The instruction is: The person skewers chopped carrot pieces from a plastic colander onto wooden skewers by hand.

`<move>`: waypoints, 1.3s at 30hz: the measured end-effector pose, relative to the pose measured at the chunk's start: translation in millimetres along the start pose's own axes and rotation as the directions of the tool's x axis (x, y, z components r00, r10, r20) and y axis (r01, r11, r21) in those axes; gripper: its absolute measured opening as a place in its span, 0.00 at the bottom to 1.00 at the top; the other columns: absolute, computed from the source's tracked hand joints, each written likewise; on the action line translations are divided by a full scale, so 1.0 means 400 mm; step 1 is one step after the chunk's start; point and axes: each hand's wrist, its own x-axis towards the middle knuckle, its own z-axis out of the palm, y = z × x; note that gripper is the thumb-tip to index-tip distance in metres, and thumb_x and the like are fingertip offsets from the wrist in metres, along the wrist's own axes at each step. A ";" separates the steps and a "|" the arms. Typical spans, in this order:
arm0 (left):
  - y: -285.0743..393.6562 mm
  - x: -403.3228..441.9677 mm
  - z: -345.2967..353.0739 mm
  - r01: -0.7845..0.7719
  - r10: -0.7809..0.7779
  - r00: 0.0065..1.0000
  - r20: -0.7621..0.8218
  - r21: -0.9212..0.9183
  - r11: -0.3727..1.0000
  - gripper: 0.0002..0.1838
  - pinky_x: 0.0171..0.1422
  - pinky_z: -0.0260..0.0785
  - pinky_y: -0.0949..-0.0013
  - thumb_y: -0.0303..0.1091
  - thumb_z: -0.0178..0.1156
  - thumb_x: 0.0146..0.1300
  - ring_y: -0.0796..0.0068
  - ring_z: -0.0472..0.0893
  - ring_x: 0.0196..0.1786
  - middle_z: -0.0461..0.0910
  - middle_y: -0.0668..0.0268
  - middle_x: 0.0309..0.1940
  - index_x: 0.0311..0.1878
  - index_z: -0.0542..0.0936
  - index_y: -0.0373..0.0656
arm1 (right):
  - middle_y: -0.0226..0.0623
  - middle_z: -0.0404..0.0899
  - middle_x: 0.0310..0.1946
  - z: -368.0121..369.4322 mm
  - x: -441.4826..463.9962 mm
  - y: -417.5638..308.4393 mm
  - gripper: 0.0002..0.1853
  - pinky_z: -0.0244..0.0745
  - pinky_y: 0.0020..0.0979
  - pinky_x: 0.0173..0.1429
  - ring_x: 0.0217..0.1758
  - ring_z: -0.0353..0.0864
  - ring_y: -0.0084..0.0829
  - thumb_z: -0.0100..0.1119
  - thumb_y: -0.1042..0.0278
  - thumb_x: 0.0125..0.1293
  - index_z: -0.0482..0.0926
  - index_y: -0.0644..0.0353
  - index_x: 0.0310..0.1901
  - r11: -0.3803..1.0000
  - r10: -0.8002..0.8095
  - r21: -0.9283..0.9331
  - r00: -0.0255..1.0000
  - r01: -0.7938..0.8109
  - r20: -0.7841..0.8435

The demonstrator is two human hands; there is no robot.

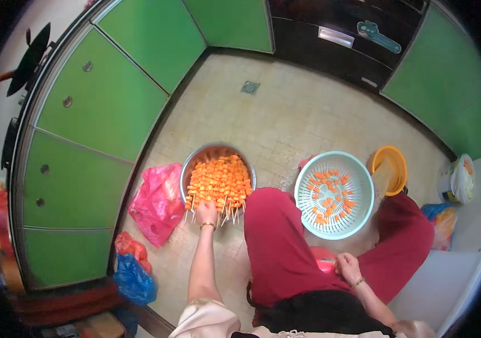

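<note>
My left hand (206, 213) is at the near rim of a metal bowl (253, 174), closed around the bare end of a skewer. Piled in that bowl are many skewers of orange cubes (218, 177), their pale sticks pointing toward me. My right hand (349, 265) rests near my lap with its fingers curled; whatever they may hold is hidden. Beside it, between my legs, a red object (324, 259) shows in part. A pale blue colander (366, 217) in front of my lap has loose orange pieces (331, 191) scattered on its bottom.
A pink plastic bag (156, 200) lies left of the bowl, with red (132, 250) and blue bags (134, 279) nearer me. Right of the colander stands a yellow basin (401, 169); beyond it are a white bucket (456, 183) and another bag (443, 222). Green cabinets (82, 84) border the floor.
</note>
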 end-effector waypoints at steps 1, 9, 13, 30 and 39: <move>0.014 0.021 0.001 0.017 -0.016 1.000 -0.020 0.023 1.000 0.16 0.31 0.64 0.57 0.43 0.55 0.47 0.54 0.75 0.26 0.73 0.53 0.18 0.20 0.72 0.38 | 0.29 0.69 0.16 0.004 0.004 0.004 0.11 0.62 0.20 0.19 0.14 0.66 0.18 0.47 0.65 0.61 0.69 0.62 0.25 0.999 0.006 -0.032 1.000 -0.006 -0.005; 0.039 0.112 0.052 -0.195 0.228 0.968 -0.109 0.248 0.949 0.12 0.40 0.64 0.57 0.34 0.56 0.46 0.53 0.72 0.39 0.72 0.50 0.33 0.33 0.73 0.38 | 0.29 0.69 0.16 0.014 0.017 -0.007 0.10 0.62 0.20 0.18 0.14 0.66 0.18 0.46 0.65 0.60 0.69 0.63 0.26 0.997 0.064 -0.047 0.998 -0.065 -0.021; 0.049 0.038 0.041 -0.331 0.361 0.911 -0.200 0.166 0.929 0.10 0.46 0.62 0.59 0.28 0.54 0.43 0.54 0.69 0.42 0.70 0.52 0.33 0.31 0.73 0.36 | 0.29 0.69 0.16 0.006 0.020 0.003 0.11 0.62 0.20 0.18 0.14 0.66 0.18 0.46 0.65 0.60 0.69 0.62 0.25 0.997 0.059 -0.050 0.998 -0.059 -0.003; 0.976 -0.350 -0.156 -0.587 0.911 0.375 -0.172 -0.805 0.089 0.09 0.36 0.66 0.64 0.30 0.52 0.50 0.60 0.74 0.31 0.73 0.54 0.28 0.33 0.72 0.35 | 0.29 0.67 0.16 -0.307 0.325 -0.091 0.09 0.61 0.20 0.13 0.13 0.67 0.20 0.48 0.63 0.58 0.69 0.60 0.27 0.976 -0.208 -0.015 0.916 0.216 -0.342; 0.903 -0.346 0.097 -0.814 0.772 0.063 0.632 -0.415 0.406 0.16 0.44 0.66 0.62 0.38 0.55 0.50 0.60 0.75 0.40 0.75 0.52 0.35 0.38 0.73 0.37 | 0.47 0.75 0.29 -0.381 0.414 -0.112 0.09 0.68 0.40 0.40 0.36 0.73 0.47 0.49 0.63 0.51 0.74 0.60 0.28 0.706 -0.491 -0.708 0.717 -0.005 -0.495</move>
